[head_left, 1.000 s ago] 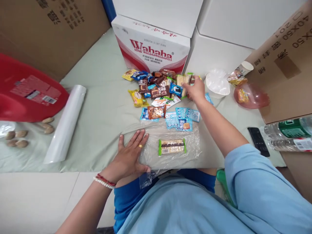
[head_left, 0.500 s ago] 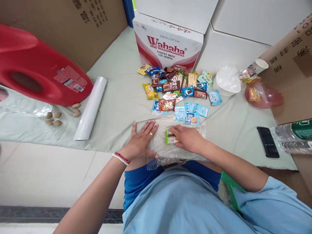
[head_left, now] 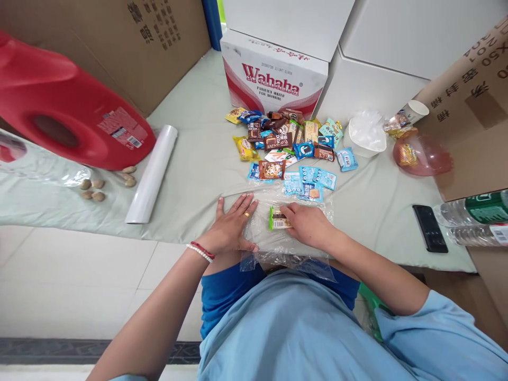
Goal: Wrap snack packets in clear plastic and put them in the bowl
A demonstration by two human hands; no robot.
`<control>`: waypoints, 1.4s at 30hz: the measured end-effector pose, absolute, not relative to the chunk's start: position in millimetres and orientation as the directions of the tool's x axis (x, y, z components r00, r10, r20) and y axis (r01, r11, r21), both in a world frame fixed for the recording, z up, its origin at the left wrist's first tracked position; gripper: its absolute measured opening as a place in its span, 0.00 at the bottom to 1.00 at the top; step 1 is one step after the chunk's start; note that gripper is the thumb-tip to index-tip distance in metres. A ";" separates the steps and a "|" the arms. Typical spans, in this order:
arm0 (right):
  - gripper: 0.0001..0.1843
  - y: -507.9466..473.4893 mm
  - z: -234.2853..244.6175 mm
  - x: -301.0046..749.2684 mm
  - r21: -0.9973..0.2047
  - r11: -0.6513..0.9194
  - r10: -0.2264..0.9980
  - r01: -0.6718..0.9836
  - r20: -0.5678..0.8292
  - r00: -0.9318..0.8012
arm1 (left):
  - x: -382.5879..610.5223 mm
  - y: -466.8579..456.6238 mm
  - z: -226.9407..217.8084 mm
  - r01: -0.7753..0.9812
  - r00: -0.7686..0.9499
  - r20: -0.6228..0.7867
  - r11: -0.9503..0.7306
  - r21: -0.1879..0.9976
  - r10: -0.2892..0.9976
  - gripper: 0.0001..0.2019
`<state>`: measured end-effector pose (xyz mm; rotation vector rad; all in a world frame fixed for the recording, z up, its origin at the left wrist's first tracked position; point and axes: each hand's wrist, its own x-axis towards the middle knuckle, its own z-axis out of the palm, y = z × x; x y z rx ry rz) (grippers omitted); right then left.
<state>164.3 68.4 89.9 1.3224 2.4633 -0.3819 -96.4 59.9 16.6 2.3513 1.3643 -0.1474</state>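
Observation:
A sheet of clear plastic film lies over the table's near edge, its front end hanging above my lap. My left hand rests flat on the film's left side, fingers spread. On the middle of the film, my right hand grips a small green-and-white wrapped snack bar by its right end. Just beyond are several light-blue snack packets and a brown cookie packet. Behind them sits a heap of mixed wrapped snacks.
Left: a white film roll, a red jug, a plastic bottle and several brown nuts. A Wahaha box stands at the back. Right: a white bowl, a pink bowl, a phone and bottles.
The view has shifted slightly. Both hands stay in nearly the same place, the right still on the snack bar. The film's front edge hangs differently, spreading farther right over my lap.

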 end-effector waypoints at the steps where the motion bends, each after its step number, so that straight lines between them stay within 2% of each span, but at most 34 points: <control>1: 0.34 69.3 87.5 165.1 -0.096 0.526 0.754 0.845 -0.407 -0.515 | -97.6 60.4 16.1 0.846 0.519 -0.289 -0.435 0.308 0.805 0.64; 4: 0.38 68.5 82.3 175.1 -0.185 0.499 0.755 0.847 -0.386 -0.529 | -105.4 62.2 13.1 0.822 0.544 -0.263 -0.443 0.358 0.797 0.64; 6: 0.37 61.1 83.4 188.7 -0.290 0.484 0.776 0.826 -0.294 -0.558 | -113.7 60.8 11.9 0.797 0.560 -0.228 -0.443 0.411 0.796 0.62; 8: 0.32 45.3 87.9 206.0 -0.405 0.479 0.807 0.779 -0.148 -0.572 | -122.3 54.3 13.5 0.781 0.547 -0.167 -0.428 0.456 0.821 0.56; 10: 0.32 21.7 91.8 223.3 -0.483 0.508 0.802 0.713 -0.037 -0.597 | -128.3 41.5 18.4 0.782 0.501 -0.066 -0.419 0.462 0.863 0.45; 12: 0.42 -6.6 89.4 237.1 -0.497 0.566 0.758 0.658 -0.001 -0.652 | -130.3 23.8 24.8 0.780 0.481 0.055 -0.456 0.428 0.875 0.36; 14: 0.51 -34.0 77.8 245.7 -0.454 0.622 0.714 0.638 -0.006 -0.700 | -128.5 5.8 29.2 0.743 0.546 0.121 -0.545 0.389 0.829 0.34; 15: 0.50 -45.5 69.4 248.3 -0.419 0.635 0.712 0.649 -0.007 -0.702 | -126.8 -1.8 29.5 0.712 0.594 0.122 -0.591 0.379 0.795 0.34; 17: 0.37 -60.5 52.2 251.3 -0.359 0.613 0.755 0.704 0.004 -0.655 | -123.2 -11.7 26.3 0.672 0.657 0.094 -0.638 0.376 0.748 0.35; 19: 0.24 -62.9 41.9 253.1 -0.360 0.546 0.816 0.757 0.024 -0.577 | -121.0 -13.7 20.1 0.685 0.652 0.067 -0.624 0.375 0.756 0.31; 20: 0.21 -59.2 41.1 254.0 -0.386 0.511 0.841 0.768 0.039 -0.540 | -120.7 -11.9 17.2 0.699 0.632 0.070 -0.607 0.379 0.772 0.27; 23: 0.16 -33.0 54.4 257.6 -0.509 0.434 0.885 0.743 0.089 -0.456 | -121.0 1.2 13.7 0.710 0.555 0.118 -0.542 0.449 0.824 0.15; 26: 0.15 5.4 71.7 262.2 -0.628 0.334 0.930 0.703 0.100 -0.353 | -117.8 21.1 16.8 0.689 0.437 0.136 -0.428 0.586 0.889 0.15; 29: 0.16 43.9 73.1 264.4 -0.700 0.188 0.970 0.689 0.022 -0.242 | -109.1 44.2 18.4 0.655 0.290 0.114 -0.284 0.700 0.950 0.16; 32: 0.17 74.0 62.1 263.3 -0.650 0.020 0.979 0.760 -0.143 -0.148 | -102.2 67.1 16.9 0.680 0.084 0.085 -0.120 0.723 0.993 0.15; 34: 0.16 87.3 56.4 263.2 -0.506 -0.025 0.969 0.862 -0.224 -0.103 | -102.9 77.4 18.8 0.694 -0.165 0.085 0.055 0.718 0.983 0.15; 36: 0.17 95.9 56.4 264.6 -0.339 0.000 0.972 0.941 -0.220 -0.080 | -106.3 78.8 26.4 0.656 -0.422 0.145 0.191 0.730 0.895 0.18; 38: 0.19 102.8 62.0 266.2 -0.243 0.046 0.984 0.969 -0.156 -0.086 | -106.9 68.6 39.3 0.627 -0.571 0.240 0.229 0.745 0.785 0.18; 40: 0.19 111.2 69.7 264.3 -0.226 0.124 0.986 0.966 -0.078 -0.144 | -98.1 48.9 53.0 0.672 -0.559 0.360 0.153 0.725 0.747 0.14; 42: 0.19 123.1 75.1 255.9 -0.230 0.232 0.969 0.945 -0.030 -0.245 | -77.2 27.0 62.0 0.756 -0.290 0.503 -0.127 0.642 0.814 0.10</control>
